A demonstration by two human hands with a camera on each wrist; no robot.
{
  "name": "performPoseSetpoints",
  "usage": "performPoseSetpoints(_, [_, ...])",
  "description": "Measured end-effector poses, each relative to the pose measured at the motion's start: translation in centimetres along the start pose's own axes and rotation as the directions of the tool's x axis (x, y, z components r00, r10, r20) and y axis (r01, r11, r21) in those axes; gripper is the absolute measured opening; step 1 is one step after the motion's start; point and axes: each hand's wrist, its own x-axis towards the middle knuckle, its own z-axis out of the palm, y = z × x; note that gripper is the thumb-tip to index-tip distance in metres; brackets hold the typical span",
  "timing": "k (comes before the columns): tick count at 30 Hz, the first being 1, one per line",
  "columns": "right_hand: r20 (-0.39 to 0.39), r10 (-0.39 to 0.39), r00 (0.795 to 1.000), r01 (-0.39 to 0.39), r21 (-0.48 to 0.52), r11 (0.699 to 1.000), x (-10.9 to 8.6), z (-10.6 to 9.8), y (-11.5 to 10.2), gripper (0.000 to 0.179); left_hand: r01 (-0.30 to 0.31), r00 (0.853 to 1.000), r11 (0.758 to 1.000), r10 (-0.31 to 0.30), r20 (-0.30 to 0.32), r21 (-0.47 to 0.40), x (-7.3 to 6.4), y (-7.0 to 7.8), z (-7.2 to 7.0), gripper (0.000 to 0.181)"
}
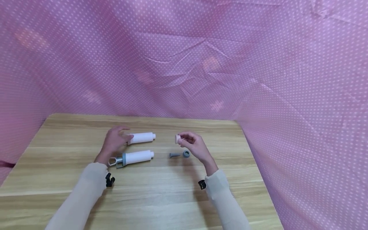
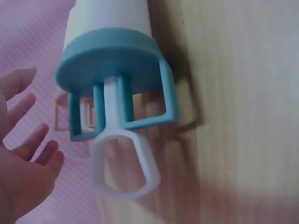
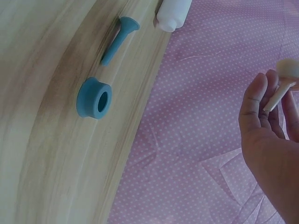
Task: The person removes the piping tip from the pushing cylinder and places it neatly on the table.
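Near the table's far side, my left hand [image 1: 115, 139] is at the left end of a white syringe-like tube [image 1: 143, 137]. Its fingers are spread and loosely bent in the left wrist view; contact with the tube is unclear. Closer to me lies a second white tube with a teal collar [image 1: 124, 159] and a white looped plunger handle [image 2: 97, 172]. My right hand [image 1: 195, 147], raised over the table, pinches a small pale nozzle [image 3: 280, 93] with a rounded end and thin stem. Below it lie a teal flared nozzle [image 3: 116, 41] and a teal ring cap [image 3: 85, 105].
The wooden table [image 1: 149, 198] ends at a pink dotted cloth [image 1: 184, 80] hanging behind and beside it. Behind the nearer tube, an orange-toned handle [image 2: 60, 114] shows in the left wrist view. Dark bands [image 1: 109, 180] sit at both cuffs.
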Motion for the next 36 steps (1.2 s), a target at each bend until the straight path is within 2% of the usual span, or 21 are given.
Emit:
performPoseSetpoints(4, [0.001,-0.001,1.000,0.001,-0.022,1.000,0.3,-0.1,-0.2,0.029,-0.095,0.995,0.995,0.095,0.004,0.015,-0.2,1.5,0.7,0.054])
performPoseSetpoints(9, [0.024,0.000,1.000,0.001,-0.058,0.998,0.7,0.2,-0.5,0.029,-0.159,0.987,0.987,0.159,-0.009,0.013,-1.0,3.6,1.8,0.055])
performPoseSetpoints(12, [0.042,0.007,0.999,-0.003,-0.090,0.996,0.8,0.8,-0.7,0.029,-0.188,0.982,0.980,0.188,-0.009,-0.059,-1.9,4.6,2.8,0.055])
performPoseSetpoints(16, [0.061,-0.020,0.998,0.027,-0.115,0.993,0.8,1.7,-1.1,0.027,-0.230,0.971,0.953,0.238,0.018,-0.199,-2.8,5.8,4.2,0.053])
performPoseSetpoints(19, [0.074,-0.049,0.996,0.057,-0.107,0.993,0.8,2.2,-1.4,0.026,-0.239,0.961,0.927,0.268,0.065,-0.287,-3.4,6.8,4.9,0.055])
performPoseSetpoints(24, [0.096,-0.061,0.993,0.071,-0.099,0.993,0.9,3.1,-1.5,0.025,-0.233,0.949,0.904,0.292,0.122,-0.359,-4.3,8.5,5.5,0.057])
performPoseSetpoints(29, [0.120,-0.064,0.991,0.076,-0.101,0.992,0.8,3.7,-1.2,0.026,-0.238,0.941,0.879,0.314,0.124,-0.413,-5.0,9.4,5.9,0.051])
performPoseSetpoints(36, [0.138,-0.056,0.989,0.066,-0.069,0.995,0.7,4.0,-1.5,0.026,-0.254,0.938,0.847,0.333,0.095,-0.467,-5.2,9.8,6.4,0.050])
